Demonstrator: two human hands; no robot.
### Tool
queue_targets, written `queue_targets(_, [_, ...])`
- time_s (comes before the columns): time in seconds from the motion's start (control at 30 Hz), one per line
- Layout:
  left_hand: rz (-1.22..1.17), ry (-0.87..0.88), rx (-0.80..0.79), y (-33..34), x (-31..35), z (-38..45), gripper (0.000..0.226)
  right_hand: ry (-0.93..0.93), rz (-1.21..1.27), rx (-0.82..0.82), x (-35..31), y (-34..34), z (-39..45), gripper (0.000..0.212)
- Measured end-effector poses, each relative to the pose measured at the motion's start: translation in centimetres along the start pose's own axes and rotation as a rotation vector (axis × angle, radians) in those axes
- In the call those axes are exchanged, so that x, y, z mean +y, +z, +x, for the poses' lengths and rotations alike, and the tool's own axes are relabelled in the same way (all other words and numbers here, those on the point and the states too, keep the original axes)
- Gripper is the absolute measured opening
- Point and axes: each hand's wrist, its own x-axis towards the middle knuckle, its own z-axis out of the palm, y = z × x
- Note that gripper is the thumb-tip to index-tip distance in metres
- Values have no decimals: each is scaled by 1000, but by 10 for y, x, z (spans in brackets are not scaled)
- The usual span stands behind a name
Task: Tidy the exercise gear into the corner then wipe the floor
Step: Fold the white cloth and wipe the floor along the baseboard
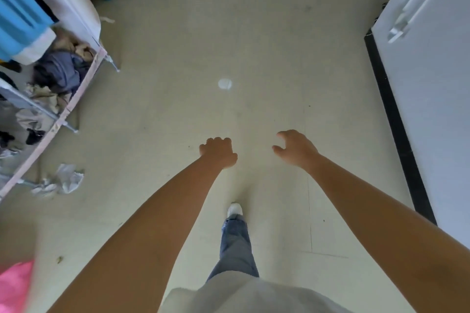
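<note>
Person standing on pale beige floor (178, 58), both arms reaching forward; left hand (218, 151) curling into empty fist, right hand (296, 148) hanging loosely curled, empty. No exercise gear showing; likely between steps, needing to locate gear or cloth next

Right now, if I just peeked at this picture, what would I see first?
First you'd see two bare arms stretched out over the pale floor, the left hand curled and the right hand loosely open, both holding nothing. Next, a small white round spot on the floor ahead of the hands. Along the left edge stands a rack heaped with clothes, with crumpled paper beside it.
</note>
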Motion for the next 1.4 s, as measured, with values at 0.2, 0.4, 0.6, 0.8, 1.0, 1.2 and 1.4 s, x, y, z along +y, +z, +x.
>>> queue_targets(0.2, [3, 35, 44, -135, -28, 137, 43, 16, 14, 17, -38, -99, 154, 55])
queue_targets(0.4, [25, 51, 108, -256, -33, 280, 45, -8, 49, 100, -63, -189, 312, 56])
queue_targets(0.6, [26, 53, 154, -382, -21, 444, 43, -39, 49, 156, -72, -296, 498, 56])
queue_targets(0.8, [21, 36, 219, -520, -24, 579, 43, -32, 48, 183, -88, -413, 664, 55])
queue_targets(1.0, [-2, 3, 296, -645, -47, 714, 42, -91, 35, 207, -134, -505, 820, 54])
queue_targets(1.2, [20, 61, 328, -763, -71, 867, 43, -96, 19, 273, -168, -596, 987, 55])
queue_targets(1.4, [21, 106, 384, -894, -75, 1002, 45, -61, 34, 350, -188, -701, 1124, 55])
